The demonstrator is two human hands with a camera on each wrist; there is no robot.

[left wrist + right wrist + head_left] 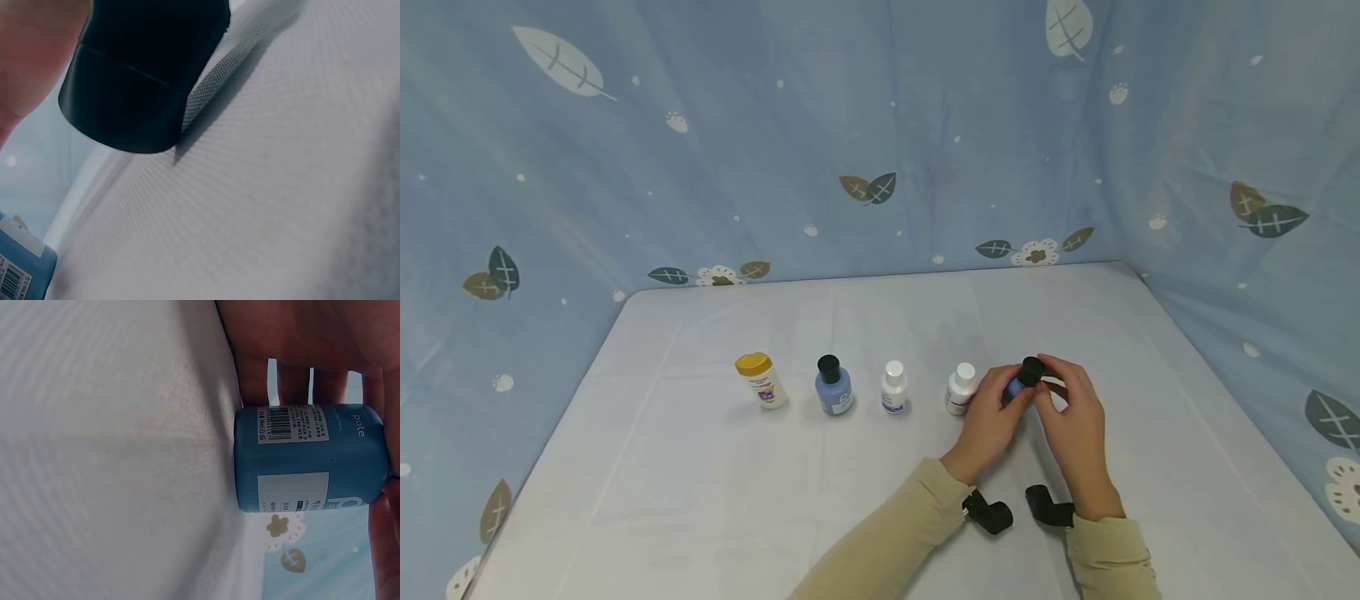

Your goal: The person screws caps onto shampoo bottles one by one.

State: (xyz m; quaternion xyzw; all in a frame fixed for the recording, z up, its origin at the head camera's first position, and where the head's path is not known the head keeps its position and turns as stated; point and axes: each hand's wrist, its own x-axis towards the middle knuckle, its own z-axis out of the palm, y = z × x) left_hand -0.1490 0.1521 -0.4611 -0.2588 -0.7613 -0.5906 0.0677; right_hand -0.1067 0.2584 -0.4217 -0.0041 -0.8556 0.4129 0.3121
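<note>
A small blue bottle (1013, 388) with a black cap (1033, 368) stands toward the right of the white table. My left hand (988, 423) grips the body of the bottle from its left side. From the right, my right hand (1077, 417) pinches the cap between thumb and fingers. In the right wrist view, the blue body (356, 453) shows printed labels and a barcode, its base at the tablecloth. Just left of my left hand is a white bottle (960, 390) with a white cap; whether the fingers touch it, I cannot tell.
Farther left stand another white bottle (893, 388), a second blue bottle (834, 392) with a black cap, and a leaning white bottle (766, 386) with a yellow cap. Black wrist mounts (992, 515) jut out under both hands. A patterned blue curtain (880, 125) hangs behind the table.
</note>
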